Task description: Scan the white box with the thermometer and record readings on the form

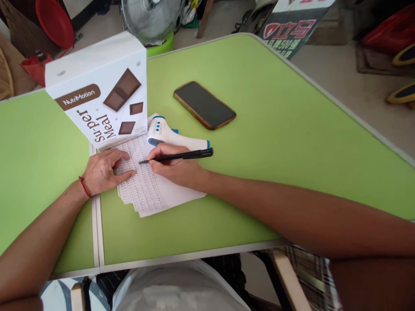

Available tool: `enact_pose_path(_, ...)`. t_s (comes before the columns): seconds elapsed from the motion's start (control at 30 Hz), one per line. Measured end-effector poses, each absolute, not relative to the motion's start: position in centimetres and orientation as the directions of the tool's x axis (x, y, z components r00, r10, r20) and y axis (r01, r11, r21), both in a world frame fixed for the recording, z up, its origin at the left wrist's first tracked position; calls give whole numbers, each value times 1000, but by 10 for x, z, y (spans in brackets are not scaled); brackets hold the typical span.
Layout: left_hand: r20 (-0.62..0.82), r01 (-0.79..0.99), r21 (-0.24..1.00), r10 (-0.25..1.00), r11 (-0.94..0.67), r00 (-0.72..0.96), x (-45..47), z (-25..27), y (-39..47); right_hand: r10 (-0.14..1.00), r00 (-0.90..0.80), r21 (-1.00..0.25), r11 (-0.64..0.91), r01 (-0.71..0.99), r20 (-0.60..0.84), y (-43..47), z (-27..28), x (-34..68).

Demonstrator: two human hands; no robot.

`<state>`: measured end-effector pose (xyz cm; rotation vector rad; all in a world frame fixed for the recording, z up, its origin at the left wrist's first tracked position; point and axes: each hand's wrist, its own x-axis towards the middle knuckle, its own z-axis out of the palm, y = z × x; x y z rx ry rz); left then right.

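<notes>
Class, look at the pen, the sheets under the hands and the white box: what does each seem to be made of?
Pen: probably plastic, matte black, with a clip end. Sheets: thin white paper, printed in dense rows, edges fanned in a stack. White box: likely coated cardboard, with crisp folded edges and a smooth printed face. The right hand holds the pen; the left hand presses the sheets.

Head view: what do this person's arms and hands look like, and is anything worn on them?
Both forearms are bare, with no sleeves, gloves, watch or rings in view. The left hand has a thin red string bracelet around the wrist. The right hand and its wrist carry nothing.
</notes>
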<state>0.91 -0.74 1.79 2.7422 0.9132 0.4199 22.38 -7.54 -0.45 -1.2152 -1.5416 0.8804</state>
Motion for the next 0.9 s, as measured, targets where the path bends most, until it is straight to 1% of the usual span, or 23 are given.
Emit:
enact_pose_path(0.17, 185, 563, 291, 623, -773, 760, 9, 18, -8, 970, -55, -930, 241, 278, 235, -76, -5, 225)
enact_pose_path(0.33, 189, 554, 293, 615, -779, 765, 9, 18, -9, 955, -144, -906, 292, 306, 259, -78, -2, 225)
enact_pose_path(0.4, 188, 550, 289, 609, -784, 770, 9, 19, -9, 955, -163, -902, 290, 320, 249, -79, -1, 224)
enact_pose_path(0.53, 178, 560, 291, 619, -776, 765, 10, 19, -8, 961, -153, -899, 271, 344, 231, -80, -1, 223)
enact_pose_path(0.8, 189, 561, 289, 621, -776, 761, 9, 17, -8, 956, -171, -902, 283, 325, 239, -79, -3, 224)
enact_pose_path(0.9, 200, 554, 293, 617, -779, 761, 9, 16, -8, 957, -140, -902, 286, 325, 253, -78, -3, 225)
